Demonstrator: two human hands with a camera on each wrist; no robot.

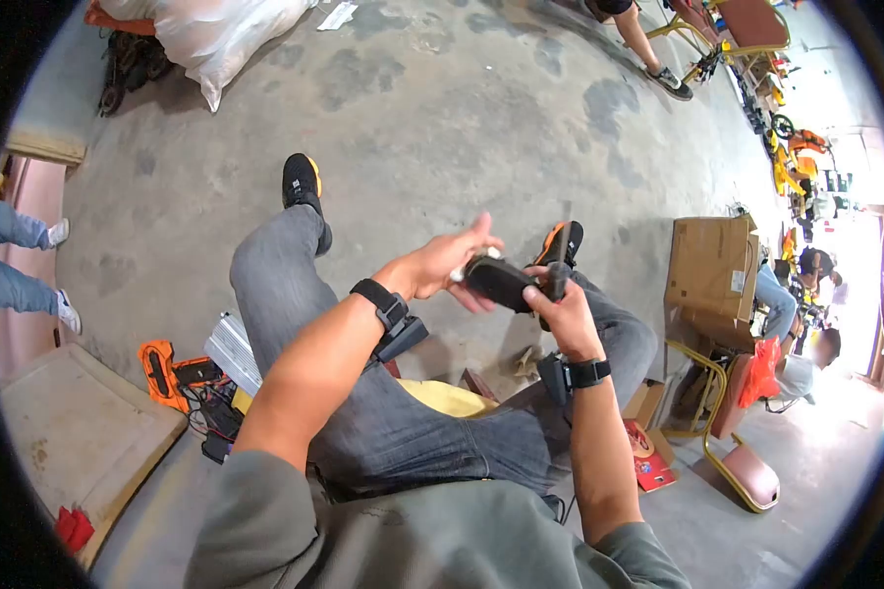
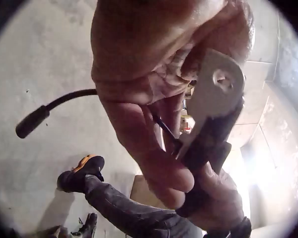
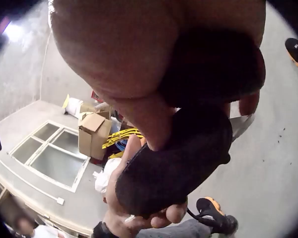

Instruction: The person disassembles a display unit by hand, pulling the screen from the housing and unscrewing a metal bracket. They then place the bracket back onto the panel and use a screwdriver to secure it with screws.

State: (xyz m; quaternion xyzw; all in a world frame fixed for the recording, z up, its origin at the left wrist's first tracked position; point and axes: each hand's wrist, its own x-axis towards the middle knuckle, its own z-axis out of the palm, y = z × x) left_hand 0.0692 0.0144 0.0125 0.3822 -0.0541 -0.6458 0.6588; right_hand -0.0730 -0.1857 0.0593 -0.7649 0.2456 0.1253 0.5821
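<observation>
Between my hands is a long black piece with rounded ends. Its pale end, which has a round hole, shows in the left wrist view. My left hand holds it at that end, fingertips curled along its lower edge in the right wrist view. My right hand grips its other end, the thumb laid over it. A second dark part lies in the right palm, mostly hidden by the hand. A thin curved black stem with a thicker tip sticks out past the left fingers.
Below the hands are my knees and a yellow item. An orange tool and cables lie at left near a low board. At right stand a cardboard box and a chair. Other people are around the edges.
</observation>
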